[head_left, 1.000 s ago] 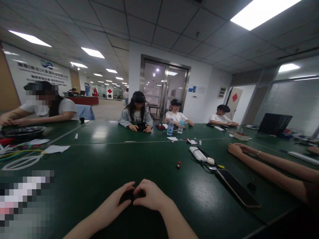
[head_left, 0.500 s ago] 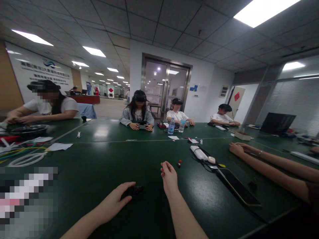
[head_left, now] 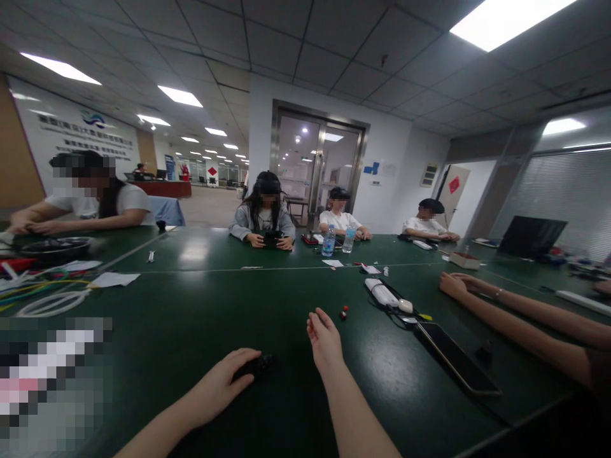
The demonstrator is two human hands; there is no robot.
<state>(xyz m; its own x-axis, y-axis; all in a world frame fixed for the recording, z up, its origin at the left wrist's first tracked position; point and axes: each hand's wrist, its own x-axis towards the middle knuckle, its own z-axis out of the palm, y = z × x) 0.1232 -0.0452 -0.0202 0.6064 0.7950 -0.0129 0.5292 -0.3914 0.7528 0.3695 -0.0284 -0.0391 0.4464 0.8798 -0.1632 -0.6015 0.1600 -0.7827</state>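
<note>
My left hand (head_left: pixel 223 380) rests on the dark green table (head_left: pixel 191 324), thumb and index finger pointing right. Its fingers curl around a small black object (head_left: pixel 265 362), whose kind I cannot make out; the hand covers part of it. To the right, my right hand (head_left: pixel 325 337) is held on its side with the fingers loosely bent and nothing visible in it. Just beyond its fingers lies a small red-and-white item (head_left: pixel 344 312) on the table, apart from the hand.
A power strip (head_left: pixel 382 292) with cables and a phone (head_left: pixel 456 357) lie to the right, near another person's forearms (head_left: pixel 506 305). Cables (head_left: pixel 52 302) and papers (head_left: pixel 114 280) are at the left. Two water bottles (head_left: pixel 328 242) stand farther back, where several people sit.
My hands have hardly moved. Across the table, the person in the grey jacket has tilted the dark device in their hands more upright.
</note>
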